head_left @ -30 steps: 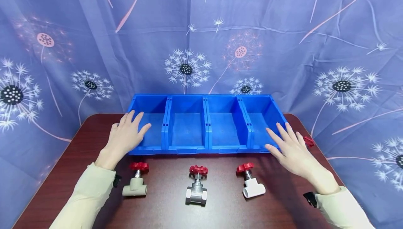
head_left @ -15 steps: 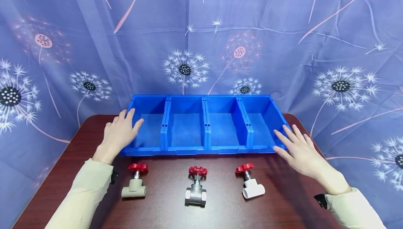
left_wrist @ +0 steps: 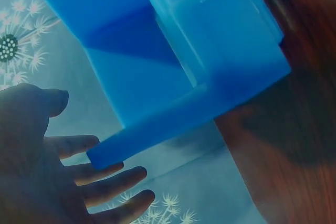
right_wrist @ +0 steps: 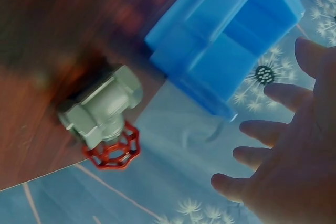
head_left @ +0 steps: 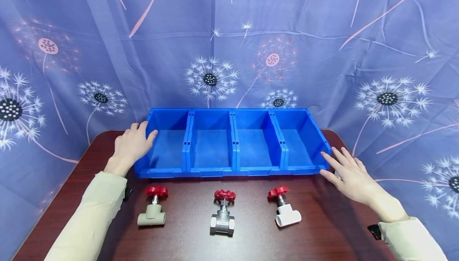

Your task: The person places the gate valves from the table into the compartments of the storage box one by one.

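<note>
A row of several joined blue bins (head_left: 213, 172) stands at the back of the table. My left hand (head_left: 132, 146) is at its left end, with fingers (left_wrist: 113, 184) spread and extended along the outer side wall and the thumb over the rim. At the opposite end, my right hand (head_left: 356, 179) is held with spread fingers close to the right side wall (right_wrist: 202, 95). A metal gate valve with a red handwheel (right_wrist: 115, 148) lies on the table by the right hand; in the head view that hand hides most of it.
In front of the bins lie a grey-green plastic valve (head_left: 152, 215), a steel gate valve (head_left: 222, 221) and a white plastic valve (head_left: 288, 215), all with red handwheels. A blue dandelion-print curtain (head_left: 229, 46) hangs behind the dark wooden table (head_left: 251, 245).
Both hands have moved outward from over the end bins, the left hand to the left side wall and the right hand to the right. The bins and front valves stay in place.
</note>
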`<state>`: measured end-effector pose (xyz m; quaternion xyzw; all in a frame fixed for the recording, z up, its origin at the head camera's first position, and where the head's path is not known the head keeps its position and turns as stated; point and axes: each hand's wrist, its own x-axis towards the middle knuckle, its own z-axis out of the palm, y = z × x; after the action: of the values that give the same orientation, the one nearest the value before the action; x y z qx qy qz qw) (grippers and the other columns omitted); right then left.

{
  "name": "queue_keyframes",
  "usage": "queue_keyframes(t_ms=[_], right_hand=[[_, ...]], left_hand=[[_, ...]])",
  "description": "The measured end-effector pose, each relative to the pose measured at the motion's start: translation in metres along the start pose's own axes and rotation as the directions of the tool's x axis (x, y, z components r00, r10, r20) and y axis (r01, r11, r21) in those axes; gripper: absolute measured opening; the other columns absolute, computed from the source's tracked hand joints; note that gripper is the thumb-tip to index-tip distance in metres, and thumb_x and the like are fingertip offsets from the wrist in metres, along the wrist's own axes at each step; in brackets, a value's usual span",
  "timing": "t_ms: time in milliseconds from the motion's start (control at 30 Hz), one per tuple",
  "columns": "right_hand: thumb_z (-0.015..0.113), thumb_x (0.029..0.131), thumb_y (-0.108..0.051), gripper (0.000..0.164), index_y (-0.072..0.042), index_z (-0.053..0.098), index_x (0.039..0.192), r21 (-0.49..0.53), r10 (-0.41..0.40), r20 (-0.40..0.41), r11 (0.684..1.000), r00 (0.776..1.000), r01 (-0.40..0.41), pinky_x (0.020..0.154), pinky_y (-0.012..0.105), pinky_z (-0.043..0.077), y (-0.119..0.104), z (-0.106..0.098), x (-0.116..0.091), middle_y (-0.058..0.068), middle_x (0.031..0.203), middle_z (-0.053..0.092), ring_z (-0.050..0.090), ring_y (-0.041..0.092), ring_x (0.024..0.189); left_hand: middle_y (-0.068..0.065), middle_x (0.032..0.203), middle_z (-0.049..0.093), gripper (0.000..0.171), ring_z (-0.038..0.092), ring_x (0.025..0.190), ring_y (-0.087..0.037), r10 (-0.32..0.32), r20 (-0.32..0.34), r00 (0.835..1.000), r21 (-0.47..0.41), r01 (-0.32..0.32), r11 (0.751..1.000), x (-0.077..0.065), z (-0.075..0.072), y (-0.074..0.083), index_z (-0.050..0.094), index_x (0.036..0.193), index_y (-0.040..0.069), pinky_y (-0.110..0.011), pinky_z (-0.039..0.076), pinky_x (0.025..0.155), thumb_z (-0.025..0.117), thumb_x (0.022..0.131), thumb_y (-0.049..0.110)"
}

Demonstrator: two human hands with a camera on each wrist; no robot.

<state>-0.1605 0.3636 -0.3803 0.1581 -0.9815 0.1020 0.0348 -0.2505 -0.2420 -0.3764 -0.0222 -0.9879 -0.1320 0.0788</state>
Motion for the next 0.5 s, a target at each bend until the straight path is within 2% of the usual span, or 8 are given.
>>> queue_keyframes(t_ms=[167,333,500], right_hand=[[0.051,0.1,-0.044,0.064,-0.003,0.038,0.148,0.011,0.022,0.025,1.0,0.999,-0.022,0.1,0.075,0.008,0.009,0.002,-0.002,0.034,0.15,0.025,0.007,0.052,0.142],[0.051,0.1,-0.044,0.063,-0.001,0.041,0.146,0.01,0.035,0.026,0.999,0.999,-0.035,0.097,0.075,0.014,0.016,0.002,-0.005,0.036,0.148,0.027,0.013,0.055,0.139],[0.054,0.099,-0.042,0.062,0.002,0.044,0.142,0.0,0.022,0.017,1.0,1.0,-0.022,0.095,0.074,0.02,0.023,0.001,-0.009,0.038,0.145,0.03,0.019,0.058,0.135]], left_hand=[[-0.036,0.136,0.039,0.071,0.044,0.116,-0.056,-0.021,0.036,0.999,-0.019,0.022,1.0,0.007,0.0,-0.005,0.034,0.146,-0.004,-0.07,0.037,0.086,0.034,0.103,0.052],[-0.036,0.138,0.037,0.079,0.042,0.118,-0.056,-0.03,0.06,0.998,-0.029,0.032,0.999,0.013,0.0,-0.01,0.033,0.146,-0.005,-0.07,0.036,0.087,0.026,0.101,0.06],[-0.036,0.137,0.038,0.079,0.043,0.117,-0.056,-0.041,0.076,0.996,-0.055,0.045,0.997,0.019,-0.001,-0.013,0.034,0.145,-0.006,-0.07,0.035,0.088,0.026,0.101,0.059]])
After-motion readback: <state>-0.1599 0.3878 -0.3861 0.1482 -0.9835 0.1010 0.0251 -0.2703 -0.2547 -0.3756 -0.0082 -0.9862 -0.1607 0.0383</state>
